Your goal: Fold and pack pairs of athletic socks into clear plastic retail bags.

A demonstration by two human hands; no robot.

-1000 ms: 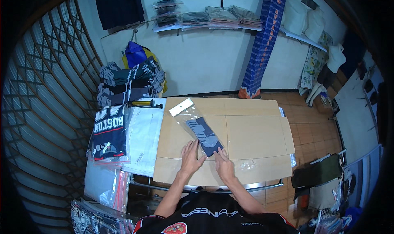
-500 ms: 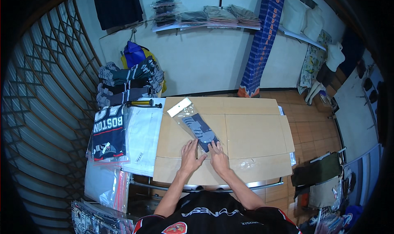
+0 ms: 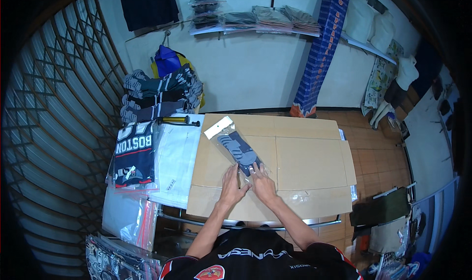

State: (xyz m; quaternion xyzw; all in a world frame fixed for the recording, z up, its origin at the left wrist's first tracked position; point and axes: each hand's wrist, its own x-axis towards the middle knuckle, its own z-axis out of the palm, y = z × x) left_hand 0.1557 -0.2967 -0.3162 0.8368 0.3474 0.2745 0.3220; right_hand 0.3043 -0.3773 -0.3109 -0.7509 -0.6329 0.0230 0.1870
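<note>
A clear plastic bag (image 3: pixel 227 127) with a white header lies aslant on a flattened cardboard sheet (image 3: pixel 312 164). Inside it are folded grey-and-dark-blue socks (image 3: pixel 240 150); whether one or a pair, I cannot tell. My left hand (image 3: pixel 230 187) grips the bag's near edge, thumb pointing right. My right hand (image 3: pixel 262 185) is closed at the near right corner, its fingertips on the bag and at the socks' lower end. The undersides of both hands are hidden.
Left of the cardboard are a bagged dark jersey (image 3: pixel 134 154), a yellow-and-black hand pump (image 3: pixel 176 120) and a pile of socks (image 3: pixel 160 94). More bagged clothes (image 3: pixel 120 260) lie at lower left. A metal rail (image 3: pixel 314 224) runs along the near table edge.
The socks have slid a little deeper into the bag, toward its white header. My fingers have shifted slightly at the near end. The whole view has moved slightly.
</note>
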